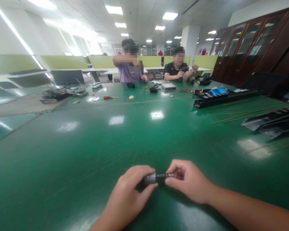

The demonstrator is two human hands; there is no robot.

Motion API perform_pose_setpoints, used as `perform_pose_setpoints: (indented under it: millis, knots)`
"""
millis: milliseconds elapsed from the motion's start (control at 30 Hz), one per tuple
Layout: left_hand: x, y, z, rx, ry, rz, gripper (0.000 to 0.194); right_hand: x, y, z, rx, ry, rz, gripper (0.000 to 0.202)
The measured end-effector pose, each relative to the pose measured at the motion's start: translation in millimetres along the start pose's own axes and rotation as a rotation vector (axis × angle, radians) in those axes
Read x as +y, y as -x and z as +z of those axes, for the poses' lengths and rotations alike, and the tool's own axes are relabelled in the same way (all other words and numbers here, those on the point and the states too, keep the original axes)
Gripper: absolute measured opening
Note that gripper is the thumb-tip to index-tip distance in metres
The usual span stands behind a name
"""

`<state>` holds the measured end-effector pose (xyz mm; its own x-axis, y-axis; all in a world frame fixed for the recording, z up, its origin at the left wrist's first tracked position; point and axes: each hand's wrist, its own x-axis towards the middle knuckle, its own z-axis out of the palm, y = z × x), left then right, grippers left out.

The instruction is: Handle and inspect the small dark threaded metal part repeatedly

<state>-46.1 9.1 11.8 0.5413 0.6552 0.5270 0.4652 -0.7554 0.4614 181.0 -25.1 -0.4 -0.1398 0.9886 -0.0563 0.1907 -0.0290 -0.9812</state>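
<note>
Low over the green table (98,138), near its front, my left hand (131,189) is closed around a short silver-grey cylinder (150,178), thumb below and fingers above. A thin dark shaft (161,176) runs out of the cylinder toward the right. At the far end of the shaft, the thumb and fingertips of my right hand (190,179) pinch a small, partly see-through or shiny piece (170,175). Whether that piece is separate from the shaft, I cannot tell. My fingers cover parts of both ends.
Across the table sit two people (131,69), (175,69). A red-handled screwdriver (108,97), black trays (153,89) and a pale box (168,86) lie at the back. Black metal channels (221,96) and thin brass-coloured rods (243,112) occupy the right. Electronic parts (57,92) lie back left.
</note>
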Motion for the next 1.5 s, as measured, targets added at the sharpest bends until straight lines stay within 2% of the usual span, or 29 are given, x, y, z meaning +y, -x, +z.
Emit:
perform_pose_setpoints:
  millis: [1100,1500]
  knots:
    - [-10.2,4.1,-4.5,0.051,-0.067,-0.010,0.025,4.7,-5.9,-1.2,0.016,-0.010,-0.039,0.015]
    - [-10.3,5.1,-7.1,0.026,-0.070,-0.025,0.027,3.6,-5.8,-2.2,0.017,0.009,-0.038,0.014]
